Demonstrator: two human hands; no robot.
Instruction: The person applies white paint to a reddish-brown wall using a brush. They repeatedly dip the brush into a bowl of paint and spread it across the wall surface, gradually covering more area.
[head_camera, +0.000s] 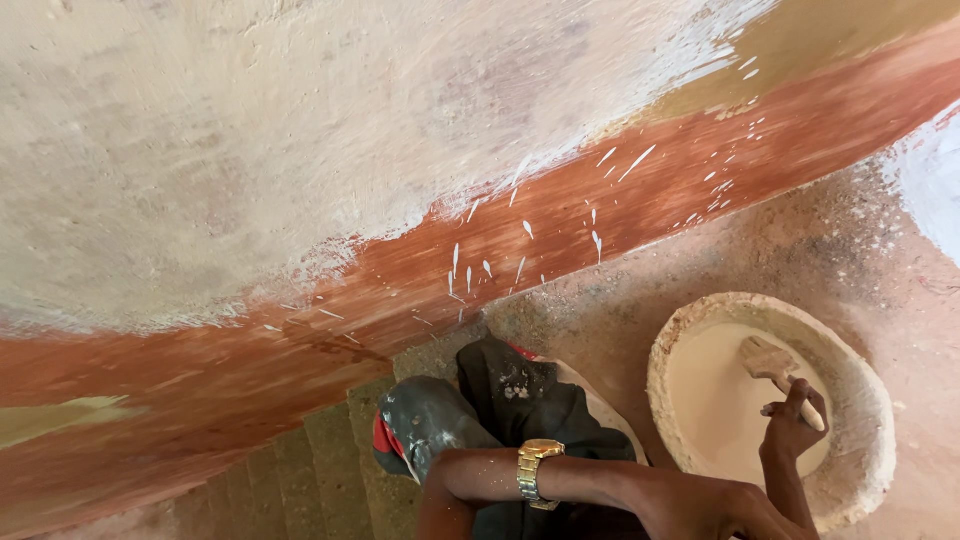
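Note:
My right hand (788, 425) grips the wooden handle of a wide paintbrush (768, 358). The brush head rests in pale cream paint inside a round, paint-crusted pan (672, 352) on the floor. My left forearm, with a gold wristwatch (535, 470) on it, lies across my bent knee in dark, paint-spattered trousers (520, 400). My left hand (715, 512) sits at the bottom edge beside my right forearm. It is partly cut off, so its fingers are unclear.
A rough wall (250, 150) coated in whitish paint fills the upper left. Below it runs a reddish-brown band (560, 220) flecked with white drips. Concrete steps (320, 470) descend at lower left. The dusty landing floor (760, 250) surrounds the pan.

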